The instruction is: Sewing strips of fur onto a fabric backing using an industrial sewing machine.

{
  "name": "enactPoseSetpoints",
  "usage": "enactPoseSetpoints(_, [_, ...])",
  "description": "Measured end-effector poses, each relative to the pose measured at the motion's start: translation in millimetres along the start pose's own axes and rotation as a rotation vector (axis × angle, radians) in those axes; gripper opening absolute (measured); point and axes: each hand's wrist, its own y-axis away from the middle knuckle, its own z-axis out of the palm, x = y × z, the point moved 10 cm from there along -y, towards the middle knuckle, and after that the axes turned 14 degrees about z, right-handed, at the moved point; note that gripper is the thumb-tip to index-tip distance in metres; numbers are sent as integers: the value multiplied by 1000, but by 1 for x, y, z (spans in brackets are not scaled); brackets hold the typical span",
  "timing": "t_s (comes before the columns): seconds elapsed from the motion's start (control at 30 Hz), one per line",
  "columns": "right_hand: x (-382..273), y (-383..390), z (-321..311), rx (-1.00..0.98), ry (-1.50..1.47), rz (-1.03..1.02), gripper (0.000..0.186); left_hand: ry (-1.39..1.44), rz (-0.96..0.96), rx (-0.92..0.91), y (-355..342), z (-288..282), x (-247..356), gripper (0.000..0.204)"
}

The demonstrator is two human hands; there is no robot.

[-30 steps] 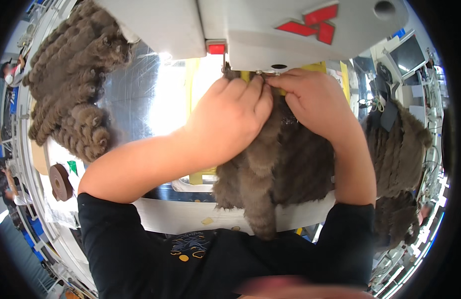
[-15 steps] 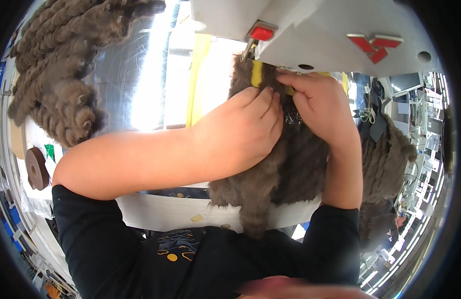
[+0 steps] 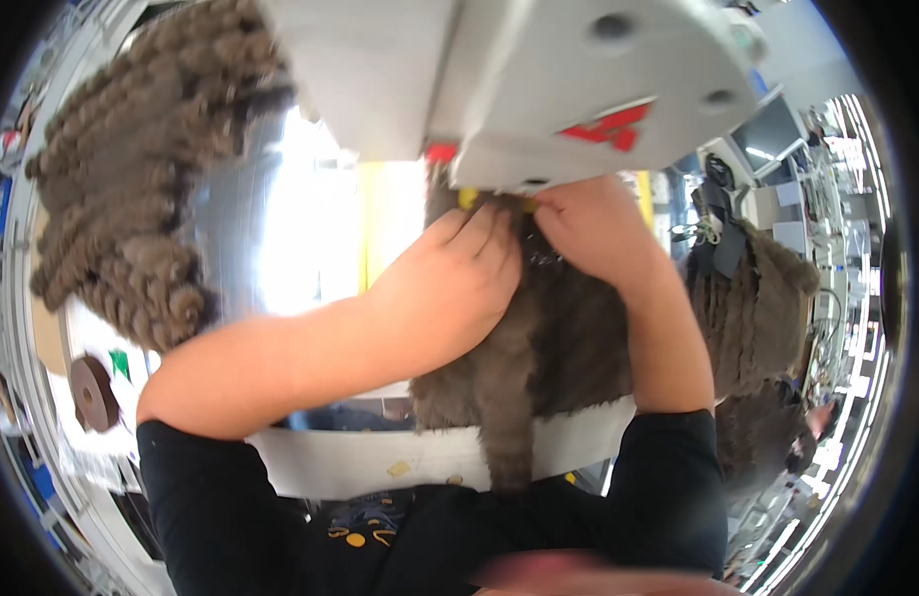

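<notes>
Brown fur (image 3: 559,348), long axis near-to-far: our left hand (image 3: 449,273) and right hand (image 3: 596,233) pinched its far end.

Bright light, white glare on worktop (image 3: 243,223), soft blur, dark bent edges

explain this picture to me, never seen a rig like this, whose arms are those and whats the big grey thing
No robot here: those are a person's own bare arms, filmed from above by a fisheye camera worn on the head, which bends straight edges. The pale grey machine may be for sewing. Just below it, the left hand lies on a brown fur piece and the right hand is at its upper part; blur hides how firmly either grips. Ruffled fur lies at left, near a brown roll.
</notes>
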Motion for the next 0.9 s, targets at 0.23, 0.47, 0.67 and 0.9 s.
enactPoseSetpoints(0.23, [6, -6, -4, 80, -45, -24, 23, 21, -22, -27, -8, 1, -12, 47])
enactPoseSetpoints(0.47, [14, -14, -1, 103, -78, -46, 21, 28, -50, -35, -6, 5, -18, 48])
enactPoseSetpoints(0.67, [14, -23, 1, 46, -271, 14, 22, 34, -87, -75, 1, 1, -23, 48])
enactPoseSetpoints(0.9, [16, -27, 8, -32, -363, 43, 29, -24, -33, -9, 4, -7, -25, 45])
